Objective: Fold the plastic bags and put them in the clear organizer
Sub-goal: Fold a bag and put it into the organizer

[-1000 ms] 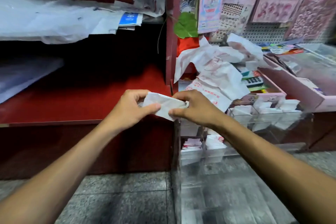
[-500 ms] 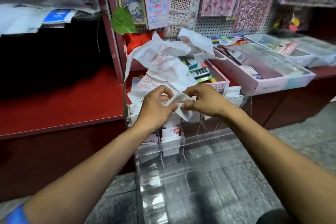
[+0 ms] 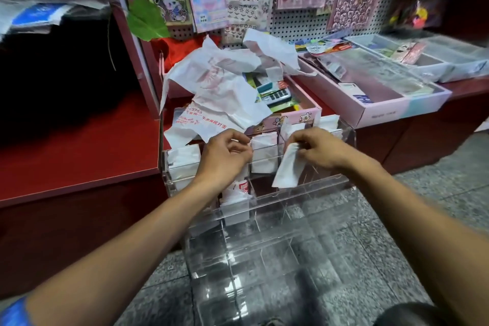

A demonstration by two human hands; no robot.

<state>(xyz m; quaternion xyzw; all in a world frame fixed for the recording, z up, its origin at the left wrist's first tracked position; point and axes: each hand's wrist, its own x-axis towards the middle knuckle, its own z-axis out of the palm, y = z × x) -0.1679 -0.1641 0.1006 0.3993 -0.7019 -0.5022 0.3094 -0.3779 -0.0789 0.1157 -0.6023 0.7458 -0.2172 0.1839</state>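
Organizer (image 3: 267, 235): clear acrylic, tiered, gridded into compartments; stands on the floor against the red counter (image 3: 79, 145), within reach of the supply. Folded bags (image 3: 263, 156): white packets stood on end in the organizer's upper rear cells, one to a cell, probably so each can be drawn singly; a red-printed one (image 3: 238, 190) sits in the tier below them. Lower front cells appear unfilled, though glare makes this uncertain. Bag in hand (image 3: 287, 169): a long narrow folded strip hanging over the upper right part of the organizer, lower end free, not yet inside any cell. Right hand (image 3: 317, 149): fingers curled, pinching the strip's top edge, a hold that lets it hang straight for lowering in. Left hand (image 3: 225, 156): over the upper middle cells, fingers curled inward; whether they grip anything cannot be told, though they seem to be at the top of a packet there, perhaps steadying it. Loose bags (image 3: 219, 92): crumpled white heap with red print, lying just behind the organizer on a pink tray (image 3: 304, 114), evidently stock awaiting folding. Judgement: task partway done; heap still sizeable.
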